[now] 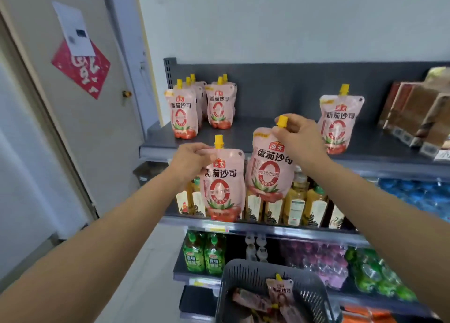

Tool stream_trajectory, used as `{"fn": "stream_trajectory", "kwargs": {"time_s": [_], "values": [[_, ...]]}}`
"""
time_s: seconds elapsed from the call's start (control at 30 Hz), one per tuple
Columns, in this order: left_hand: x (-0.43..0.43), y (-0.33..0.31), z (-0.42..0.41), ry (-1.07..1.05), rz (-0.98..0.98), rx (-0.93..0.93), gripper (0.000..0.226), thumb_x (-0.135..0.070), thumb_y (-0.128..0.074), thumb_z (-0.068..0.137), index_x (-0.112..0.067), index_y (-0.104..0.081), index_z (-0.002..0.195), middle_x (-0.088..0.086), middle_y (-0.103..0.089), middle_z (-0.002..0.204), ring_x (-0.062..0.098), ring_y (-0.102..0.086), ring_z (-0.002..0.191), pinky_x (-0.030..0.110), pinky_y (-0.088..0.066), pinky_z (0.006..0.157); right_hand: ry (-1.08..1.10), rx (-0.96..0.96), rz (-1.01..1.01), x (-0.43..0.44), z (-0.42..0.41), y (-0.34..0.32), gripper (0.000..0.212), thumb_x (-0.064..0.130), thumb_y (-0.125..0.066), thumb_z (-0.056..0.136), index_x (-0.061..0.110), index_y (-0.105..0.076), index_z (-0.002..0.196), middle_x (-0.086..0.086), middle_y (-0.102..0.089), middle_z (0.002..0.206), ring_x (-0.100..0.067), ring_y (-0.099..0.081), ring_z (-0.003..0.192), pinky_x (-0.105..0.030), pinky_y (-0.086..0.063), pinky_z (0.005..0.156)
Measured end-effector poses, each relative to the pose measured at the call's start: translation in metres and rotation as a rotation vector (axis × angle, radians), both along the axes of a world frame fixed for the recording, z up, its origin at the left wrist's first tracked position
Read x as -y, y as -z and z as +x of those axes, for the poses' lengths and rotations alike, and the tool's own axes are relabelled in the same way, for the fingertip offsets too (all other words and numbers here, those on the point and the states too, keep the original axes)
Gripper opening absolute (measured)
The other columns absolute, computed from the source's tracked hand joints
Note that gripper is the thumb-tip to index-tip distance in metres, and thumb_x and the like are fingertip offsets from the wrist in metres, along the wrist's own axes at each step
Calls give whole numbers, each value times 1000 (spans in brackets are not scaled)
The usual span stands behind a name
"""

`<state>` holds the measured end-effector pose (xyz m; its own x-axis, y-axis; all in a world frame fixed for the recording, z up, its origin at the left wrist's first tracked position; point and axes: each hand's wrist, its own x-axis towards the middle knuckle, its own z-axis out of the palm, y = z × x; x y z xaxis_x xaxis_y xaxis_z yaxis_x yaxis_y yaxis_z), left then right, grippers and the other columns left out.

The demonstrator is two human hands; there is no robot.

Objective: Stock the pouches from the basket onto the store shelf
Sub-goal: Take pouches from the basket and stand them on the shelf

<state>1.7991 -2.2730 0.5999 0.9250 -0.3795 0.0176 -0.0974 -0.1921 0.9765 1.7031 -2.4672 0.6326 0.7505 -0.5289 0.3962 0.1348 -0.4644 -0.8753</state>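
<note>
The left hand [192,159] pinches the upper left corner of a pink pouch [222,186], which hangs upright below the fingers, its yellow spout cap standing just right of the thumb. The right hand [298,137] grips a second pink pouch [269,167] at the neck, fingers closed around the base of its yellow cap; that pouch hangs slightly tilted, its lower part swelling outward. Both pouches are glossy soft plastic with a red ring and tomato print, and they hang nearly side by side, just apart. Beyond both grips lies the dark grey top shelf [243,137], matte and flat, with a perforated metal back panel. Up and left of the left hand stand two rows of shelved pouches [181,115], upright. Just right of the right hand one lone pouch [338,125] stands, partly hidden by the knuckles. Further right are brown boxed packages [414,113], leaning. Between the two grips the shelf is bare. Below the held pouches, amber bottles [295,201] with pale labels crowd the next shelf, and the pouch bottoms overlap them in view. Lower, near the person, a dark slotted plastic basket [246,274] holds more basket pouches [280,293], lying and leaning loosely.
</note>
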Motion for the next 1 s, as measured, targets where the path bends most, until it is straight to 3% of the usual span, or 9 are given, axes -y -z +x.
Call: {"fn": "stream_trajectory", "kwargs": {"time_s": [0.1,0.2,0.33,0.5,0.6,0.67,0.83,0.93,1.0], "values": [[-15,-32,18,-37,-23,99,16,-4,-59,88,-18,-62,80,4,-68,85,16,-66,78,31,-57,73,-16,72,-25,-12,28,-32,24,14,-57,91,16,-62,114,1,-65,102,-13,-60,88,-26,-51,77],[-30,-57,45,-80,-73,152,9,-2,-60,87,-9,-62,91,3,-67,82,7,-65,64,14,-53,49,-23,95,-76,-19,61,-54,26,15,-57,91,20,-61,117,1,-65,104,-18,-63,90,-34,-54,82],[-48,-82,84,-121,-121,235,18,-1,-58,87,-3,-61,105,5,-66,83,10,-63,66,12,-50,48,-15,76,-129,-24,110,-70,26,21,-57,90,30,-61,114,2,-65,106,-24,-63,98,-48,-53,89],[-59,-98,135,-167,-102,305,8,-1,-58,88,-8,-63,89,0,-64,75,8,-62,62,8,-47,43,-41,45,-147,-29,164,-68,21,25,-58,89,39,-61,103,2,-67,104,-24,-64,96,-50,-53,87],[-62,-97,165,-170,-56,315,18,-3,-59,88,-16,-60,76,2,-65,75,11,-62,67,13,-54,51,-63,8,-110,-29,190,-62,25,20,-57,91,30,-61,113,0,-68,108,-23,-67,90,-46,-57,82],[-62,-95,182,-160,-45,309,18,-3,-59,88,-16,-60,76,3,-66,76,14,-64,68,16,-55,55,-76,-26,-94,-29,205,-58,32,19,-56,92,26,-57,123,-3,-67,112,-24,-69,88,-46,-58,79],[-58,-88,217,-136,-64,271,7,-2,-59,87,-8,-61,91,3,-65,77,13,-62,67,8,-46,41,-99,-66,-56,-32,235,-50,31,17,-56,92,27,-59,121,-5,-68,110,-27,-70,86,-48,-59,76],[-53,-79,231,-97,-47,251,8,0,-59,87,-8,-63,87,8,-66,92,11,-61,68,8,-47,43,-129,-88,-30,-29,250,-44,34,11,-54,93,30,-61,120,-6,-67,108,-35,-68,92,-53,-57,77],[-50,-73,238,-86,-56,236,10,1,-59,87,-8,-63,84,6,-63,99,10,-61,70,8,-48,45,-145,-88,1,-27,256,-43,35,9,-52,94,29,-59,122,-5,-67,107,-27,-69,87,-48,-58,78]]}}
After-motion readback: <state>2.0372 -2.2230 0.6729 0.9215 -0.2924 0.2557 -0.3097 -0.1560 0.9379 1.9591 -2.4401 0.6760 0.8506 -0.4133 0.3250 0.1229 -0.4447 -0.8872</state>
